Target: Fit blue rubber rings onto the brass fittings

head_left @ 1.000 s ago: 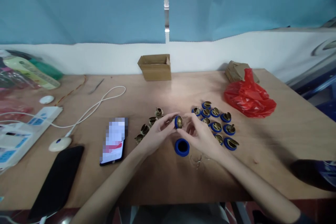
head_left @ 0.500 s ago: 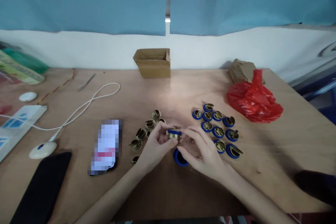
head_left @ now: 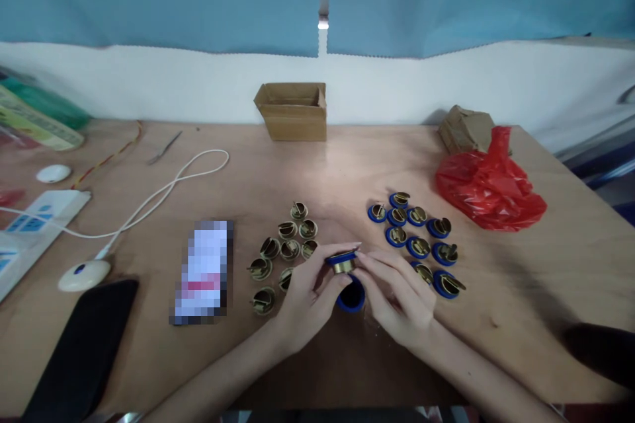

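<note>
Both hands meet over the middle of the wooden table [head_left: 347,357]. My left hand [head_left: 310,294] and my right hand [head_left: 397,294] pinch a small brass part with a blue ring [head_left: 342,262] between their fingertips. Just below it, a loose blue ring [head_left: 351,296] lies on the table, partly hidden by my fingers. To the left sits a cluster of bare brass parts [head_left: 282,251]. To the right lies a group of brass parts fitted with blue rings [head_left: 417,241].
A phone [head_left: 202,271] lies left of the brass parts, a dark phone [head_left: 79,350] at the near left. A white cable [head_left: 163,192] and puck, a power strip [head_left: 30,231], a cardboard box [head_left: 292,111] and a red bag [head_left: 489,188] stand around.
Both hands have come nearer to me with the part. The part has been turned from face-on to edge-on, blue ring uppermost. The view has tilted slightly.
</note>
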### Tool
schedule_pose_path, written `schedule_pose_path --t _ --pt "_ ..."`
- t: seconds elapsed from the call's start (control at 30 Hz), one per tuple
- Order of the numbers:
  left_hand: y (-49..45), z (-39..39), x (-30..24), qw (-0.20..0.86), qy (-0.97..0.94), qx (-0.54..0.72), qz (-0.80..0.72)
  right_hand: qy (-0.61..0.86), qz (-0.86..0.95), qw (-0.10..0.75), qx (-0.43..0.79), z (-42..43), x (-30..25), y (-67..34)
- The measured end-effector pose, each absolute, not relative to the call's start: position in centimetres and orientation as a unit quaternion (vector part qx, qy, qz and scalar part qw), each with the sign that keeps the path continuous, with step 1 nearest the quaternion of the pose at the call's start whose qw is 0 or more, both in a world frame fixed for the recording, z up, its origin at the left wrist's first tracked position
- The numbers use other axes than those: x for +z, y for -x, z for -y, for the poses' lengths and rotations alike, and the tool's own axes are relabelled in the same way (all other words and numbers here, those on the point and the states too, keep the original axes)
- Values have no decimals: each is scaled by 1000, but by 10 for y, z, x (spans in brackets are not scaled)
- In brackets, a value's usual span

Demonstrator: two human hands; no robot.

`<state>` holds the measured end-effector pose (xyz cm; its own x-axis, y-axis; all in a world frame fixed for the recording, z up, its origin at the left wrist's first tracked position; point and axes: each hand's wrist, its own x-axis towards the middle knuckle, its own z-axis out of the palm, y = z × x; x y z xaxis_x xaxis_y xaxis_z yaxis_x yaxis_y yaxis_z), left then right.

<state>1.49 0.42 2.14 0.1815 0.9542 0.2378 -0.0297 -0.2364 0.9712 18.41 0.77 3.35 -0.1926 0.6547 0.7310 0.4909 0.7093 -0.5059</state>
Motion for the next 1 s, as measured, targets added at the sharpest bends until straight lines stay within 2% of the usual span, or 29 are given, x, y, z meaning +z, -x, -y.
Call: schedule_pose_path --t 0.37,0.57,1.0 --pt "-24 -1 21 431 -614 547 -372 404 742 525 105 -4 26 -179" --pt "-22 -3 22 434 -631 529 -364 394 762 495 139 -7 33 -180" --pt "-17 -3 25 398 -679 514 -341 355 804 462 119 -12 40 -189"
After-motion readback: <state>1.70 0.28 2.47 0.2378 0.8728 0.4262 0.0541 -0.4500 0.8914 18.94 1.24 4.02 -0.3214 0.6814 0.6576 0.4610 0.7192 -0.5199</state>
